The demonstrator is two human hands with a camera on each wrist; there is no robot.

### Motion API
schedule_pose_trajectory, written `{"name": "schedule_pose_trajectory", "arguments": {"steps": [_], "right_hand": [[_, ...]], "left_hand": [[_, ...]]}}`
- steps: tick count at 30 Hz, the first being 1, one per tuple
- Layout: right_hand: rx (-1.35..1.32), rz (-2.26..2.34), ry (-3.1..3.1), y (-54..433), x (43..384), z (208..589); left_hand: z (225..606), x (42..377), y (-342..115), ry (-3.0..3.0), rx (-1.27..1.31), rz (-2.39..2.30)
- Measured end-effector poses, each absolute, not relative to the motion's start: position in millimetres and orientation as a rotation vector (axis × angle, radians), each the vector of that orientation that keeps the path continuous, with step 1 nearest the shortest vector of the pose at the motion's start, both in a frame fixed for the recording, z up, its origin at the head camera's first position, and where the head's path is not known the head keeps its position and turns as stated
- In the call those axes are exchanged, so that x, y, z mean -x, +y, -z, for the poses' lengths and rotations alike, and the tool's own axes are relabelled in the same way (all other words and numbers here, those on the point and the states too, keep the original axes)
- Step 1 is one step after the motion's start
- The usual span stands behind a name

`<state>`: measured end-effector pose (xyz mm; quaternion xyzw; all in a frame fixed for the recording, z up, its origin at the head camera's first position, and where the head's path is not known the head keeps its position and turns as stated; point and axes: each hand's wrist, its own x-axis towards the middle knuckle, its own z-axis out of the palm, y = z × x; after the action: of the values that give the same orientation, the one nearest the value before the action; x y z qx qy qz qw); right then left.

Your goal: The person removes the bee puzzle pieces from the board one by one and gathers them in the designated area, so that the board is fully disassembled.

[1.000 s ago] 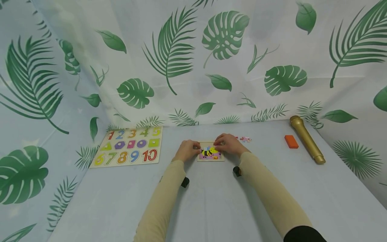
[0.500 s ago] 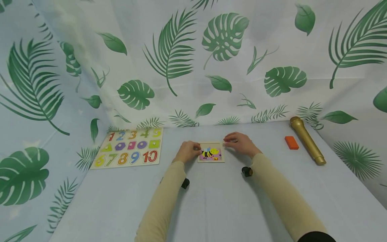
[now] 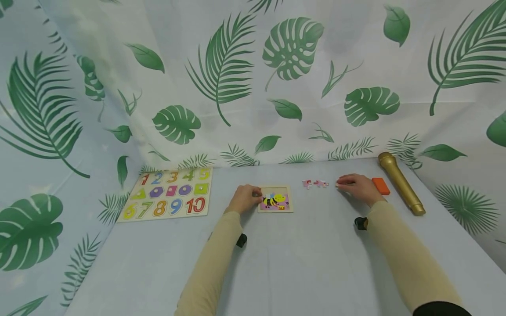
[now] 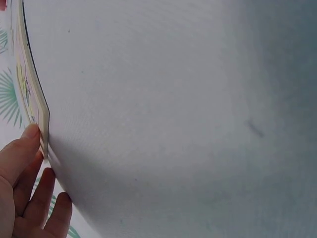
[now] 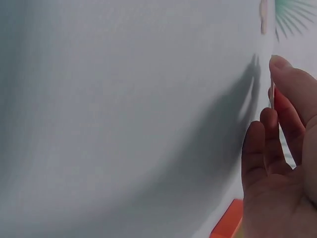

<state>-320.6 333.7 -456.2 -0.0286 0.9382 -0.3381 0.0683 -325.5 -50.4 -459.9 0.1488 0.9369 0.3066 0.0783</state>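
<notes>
A small framed jigsaw puzzle (image 3: 275,199) with a yellow-and-black bee on pink lies on the table at the middle of the head view. My left hand (image 3: 243,199) grips its left edge; in the left wrist view the thumb (image 4: 30,133) is on the frame, with fingers against its side. To the right, my right hand (image 3: 357,188) pinches a thin flat piece (image 5: 272,94), seen edge-on in the right wrist view, so its picture is hidden. Two loose pink jigsaw pieces (image 3: 321,184) lie between the puzzle and this hand.
A number-and-shape board (image 3: 168,194) lies at the left. Beyond the right hand are an orange block (image 3: 381,186) and a gold microphone (image 3: 401,183). Leaf-print cloth (image 3: 237,87) hangs behind the white-covered table (image 3: 284,263).
My right hand has moved from the puzzle's upper right corner out to the right, holding a thin piece, and the loose pink pieces are uncovered. My left hand stays at the puzzle's left edge.
</notes>
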Motion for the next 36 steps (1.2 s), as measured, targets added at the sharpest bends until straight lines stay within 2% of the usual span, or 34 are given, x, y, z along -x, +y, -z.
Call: {"name": "schedule_pose_trajectory", "arguments": {"steps": [16, 36], "right_hand": [[0.161, 0.953, 2.904, 331.4, 327.4, 468.0], [0.089, 0.983, 2.829, 328.7, 329.0, 460.9]], "left_hand": [[459.6, 326.0, -49.6, 2.807, -0.432, -0.903], [459.7, 326.6, -50.5, 2.820, -0.445, -0.902]]}}
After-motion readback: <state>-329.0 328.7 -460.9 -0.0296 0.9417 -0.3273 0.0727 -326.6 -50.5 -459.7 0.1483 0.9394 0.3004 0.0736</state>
